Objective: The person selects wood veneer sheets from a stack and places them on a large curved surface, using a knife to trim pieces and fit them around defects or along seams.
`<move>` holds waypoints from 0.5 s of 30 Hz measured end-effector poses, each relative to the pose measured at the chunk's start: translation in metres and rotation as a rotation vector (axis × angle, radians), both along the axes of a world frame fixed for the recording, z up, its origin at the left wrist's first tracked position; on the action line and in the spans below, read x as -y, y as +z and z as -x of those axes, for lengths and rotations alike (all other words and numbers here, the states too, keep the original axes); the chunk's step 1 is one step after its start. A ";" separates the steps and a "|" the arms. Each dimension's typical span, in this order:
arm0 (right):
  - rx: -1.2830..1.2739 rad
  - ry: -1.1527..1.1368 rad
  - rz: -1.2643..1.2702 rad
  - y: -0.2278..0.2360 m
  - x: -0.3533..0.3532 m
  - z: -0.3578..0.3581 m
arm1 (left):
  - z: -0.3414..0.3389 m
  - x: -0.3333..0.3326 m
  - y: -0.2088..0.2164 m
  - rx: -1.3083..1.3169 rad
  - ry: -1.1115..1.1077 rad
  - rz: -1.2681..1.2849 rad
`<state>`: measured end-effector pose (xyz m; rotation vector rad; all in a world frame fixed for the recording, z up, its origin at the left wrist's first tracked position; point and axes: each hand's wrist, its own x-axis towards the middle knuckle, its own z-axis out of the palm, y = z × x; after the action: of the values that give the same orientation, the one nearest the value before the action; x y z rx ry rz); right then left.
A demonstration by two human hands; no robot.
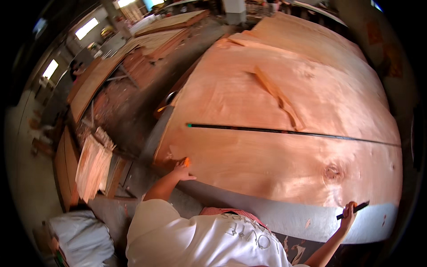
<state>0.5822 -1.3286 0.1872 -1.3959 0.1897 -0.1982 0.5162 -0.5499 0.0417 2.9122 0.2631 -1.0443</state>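
Note:
A wide, reddish-tan sheet of wood veneer (249, 164) covers most of the table before me. My left hand (181, 170) lies at its near left corner, fingers and thumb apart, with something orange at a fingertip, perhaps a finger cover. At the near right edge, my right hand (349, 214) is closed around a short, flat black tool (362, 206); its exact kind is unclear. Orange shows at a fingertip there too. A long, thin black straight rod (249, 129) with a green end runs across the veneer. Beyond it lies a loose, narrow veneer strip (276, 94).
The grey table edge (249, 204) shows along my side. More veneer sheets (307, 38) overlap at the far end. To the left stand stacked sheets (171, 23) and a bench with broken veneer pieces (95, 164). A person (76, 70) is farther off at left.

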 end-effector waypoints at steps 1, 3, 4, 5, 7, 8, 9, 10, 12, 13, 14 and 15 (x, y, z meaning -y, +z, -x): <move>0.073 0.114 -0.091 -0.002 -0.006 -0.002 | 0.003 -0.001 0.001 -0.005 0.001 0.004; 0.239 0.114 -0.279 0.010 -0.050 -0.006 | 0.008 0.000 0.005 0.070 -0.001 0.018; 0.288 0.237 -0.384 0.016 -0.060 -0.008 | 0.007 0.001 0.005 0.113 -0.013 0.031; 0.330 0.361 -0.495 0.016 -0.069 -0.011 | 0.009 -0.001 0.003 0.164 -0.024 0.021; 0.376 0.637 -0.608 -0.007 -0.082 -0.020 | 0.016 -0.005 -0.004 0.257 -0.058 0.002; 0.330 0.641 -0.618 -0.024 -0.098 -0.018 | 0.019 -0.008 -0.004 0.260 -0.054 0.018; 0.284 0.641 -0.627 -0.041 -0.116 -0.013 | 0.021 -0.012 -0.003 0.263 -0.053 0.034; 0.176 0.513 -0.648 -0.044 -0.159 -0.004 | 0.026 -0.017 -0.001 0.265 -0.046 0.043; -0.020 0.467 -0.689 -0.061 -0.229 0.022 | 0.030 -0.026 -0.003 0.309 -0.083 0.080; -0.121 0.563 -0.719 -0.080 -0.257 0.032 | 0.034 -0.034 -0.006 0.332 -0.098 0.101; -0.196 0.580 -0.796 -0.094 -0.288 0.045 | 0.034 -0.039 -0.014 0.343 -0.134 0.091; -0.271 0.590 -0.868 -0.105 -0.320 0.059 | 0.033 -0.044 -0.017 0.325 -0.155 0.088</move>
<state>0.5230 -1.0085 0.0822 -0.5575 0.0614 0.5195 0.4830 -0.5064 0.0242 2.9956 -0.0196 -0.5615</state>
